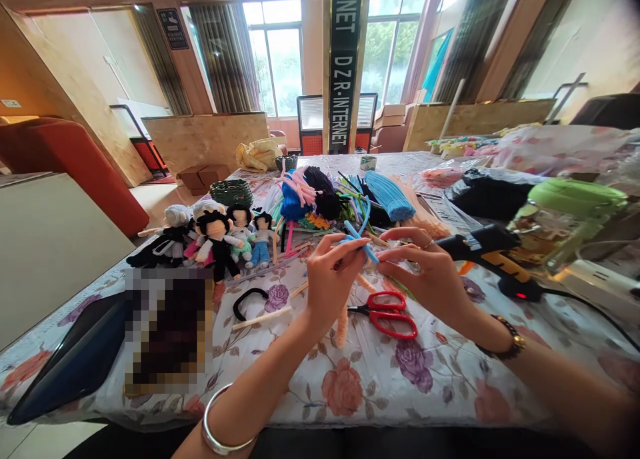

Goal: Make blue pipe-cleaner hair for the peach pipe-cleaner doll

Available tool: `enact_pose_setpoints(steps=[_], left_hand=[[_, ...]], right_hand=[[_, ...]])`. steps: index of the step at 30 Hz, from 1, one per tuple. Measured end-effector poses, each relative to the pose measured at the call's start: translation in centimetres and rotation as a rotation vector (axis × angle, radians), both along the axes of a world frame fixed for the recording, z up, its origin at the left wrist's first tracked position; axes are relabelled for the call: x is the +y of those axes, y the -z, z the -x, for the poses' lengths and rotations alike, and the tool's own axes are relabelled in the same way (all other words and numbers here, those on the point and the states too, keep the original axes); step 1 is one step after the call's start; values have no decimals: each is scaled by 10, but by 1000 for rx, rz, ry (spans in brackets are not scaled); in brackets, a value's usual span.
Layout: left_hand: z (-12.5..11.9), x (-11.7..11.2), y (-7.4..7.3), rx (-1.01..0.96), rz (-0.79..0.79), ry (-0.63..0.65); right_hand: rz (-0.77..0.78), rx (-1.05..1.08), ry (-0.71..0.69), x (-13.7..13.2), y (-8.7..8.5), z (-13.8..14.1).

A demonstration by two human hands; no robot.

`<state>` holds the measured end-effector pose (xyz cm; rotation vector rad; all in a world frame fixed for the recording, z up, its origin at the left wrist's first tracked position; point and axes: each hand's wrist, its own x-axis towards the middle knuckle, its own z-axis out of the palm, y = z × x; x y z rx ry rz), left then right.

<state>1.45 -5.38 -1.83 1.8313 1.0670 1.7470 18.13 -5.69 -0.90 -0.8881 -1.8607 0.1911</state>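
Above the table, my left hand (330,276) pinches a light blue pipe cleaner (371,252) that is bent over itself, with one end sticking up. The fingertips of my right hand (433,276) close on its lower end. Below my hands lie red-handled scissors (393,314), their blades partly hidden by my left hand. A peach pipe cleaner (342,329) hangs or lies just behind my left wrist; which one I cannot tell. To the left rest a curved black pipe cleaner (241,304) and a cream one (263,319).
Several small dolls (215,236) sit at the left, near a dark tray-like object (75,359) and a blurred-out patch. Bundles of pipe cleaners (387,196) lie beyond my hands. At the right are a glue gun (483,242) with its cord and a green-lidded container (575,199).
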Motion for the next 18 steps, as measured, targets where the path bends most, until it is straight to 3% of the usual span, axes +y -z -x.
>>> enact_pose_setpoints(steps=[7,18], left_hand=[[0,-2,-1,37,-62,-31],[1,-2,-1,63,-113,-52]], right_hand=[[44,2,-40,-7,-3,3],[-17,36,-62,-9,-4,6]])
